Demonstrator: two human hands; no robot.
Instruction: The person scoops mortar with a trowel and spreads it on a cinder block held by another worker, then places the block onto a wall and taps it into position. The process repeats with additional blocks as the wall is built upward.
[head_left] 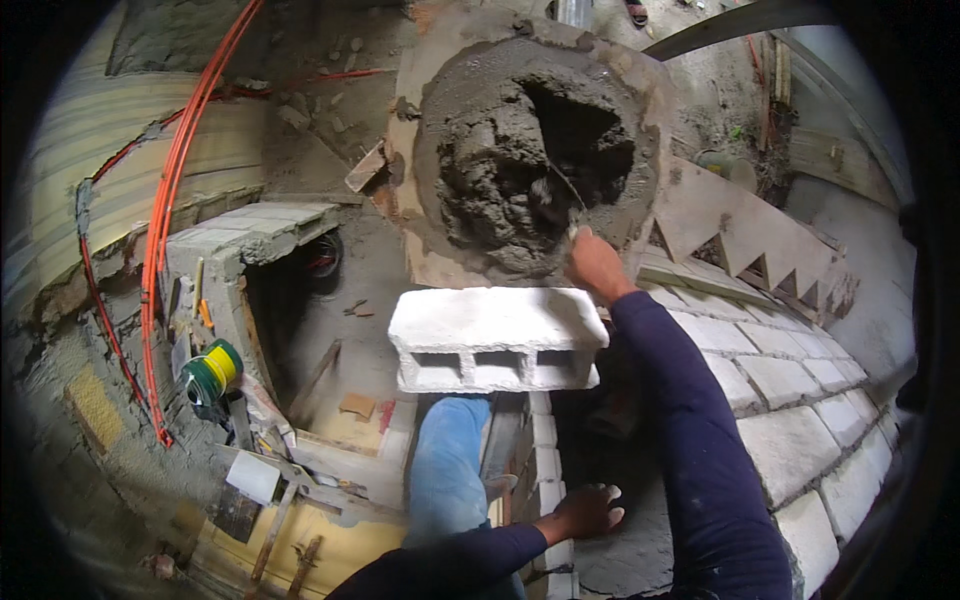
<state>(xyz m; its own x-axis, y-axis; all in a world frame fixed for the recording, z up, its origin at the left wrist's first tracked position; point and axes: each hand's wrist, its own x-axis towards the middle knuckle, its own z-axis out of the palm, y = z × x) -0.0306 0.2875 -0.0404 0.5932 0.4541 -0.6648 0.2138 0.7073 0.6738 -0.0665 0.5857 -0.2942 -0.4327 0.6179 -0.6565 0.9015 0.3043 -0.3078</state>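
My right hand (597, 264) is closed around the handle of a trowel (566, 184), reaching forward past the block. The trowel's blade is in the wet grey mortar (490, 170), beside a dark hollow, and is partly hidden there. Below it, a pale hollow concrete block (495, 318) lies on its side with three openings facing me. Near the lower edge, my left hand (585, 512) hovers by a row of blocks, its fingers loosely bent and apart, with nothing seen in them.
The mortar lies on a board (425, 262). A block wall (785, 385) runs along the right, with a notched board (740, 225) behind it. Orange conduits (178, 170) hang at the left above a green and yellow string reel (215, 372). A jeans-clad leg (448, 465) stands below the block.
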